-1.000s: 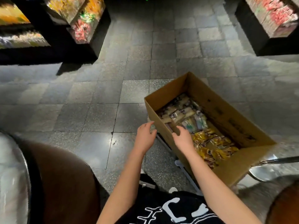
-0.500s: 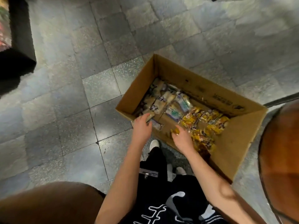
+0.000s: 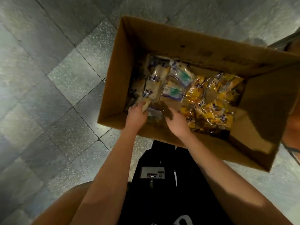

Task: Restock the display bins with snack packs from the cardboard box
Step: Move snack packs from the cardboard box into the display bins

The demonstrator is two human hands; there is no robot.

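Head view, we recorded: brown cardboard box (image 3: 146, 39) holding many clear-wrapped snack packs (image 3: 209, 98), left hand (image 3: 136, 115) gripping a pale pack (image 3: 145, 106), right hand (image 3: 176, 121) finger state untellable, restocking judged mostly ahead.

The cardboard box (image 3: 146, 38) was plain brown, with faint dark print on its far wall. Inside it, toward three o'clock, lay yellow packs (image 3: 211, 101) with small dark blue marks. Toward nine o'clock were pale packs (image 3: 154, 85), beige under clear wrap with dark blue labels. Between them sat white packs (image 3: 177, 83) printed green and purple. The floor (image 3: 65, 78) was grey speckled tile with dark seams. The trousers (image 3: 162, 200) were black with a grey patch (image 3: 152, 172).
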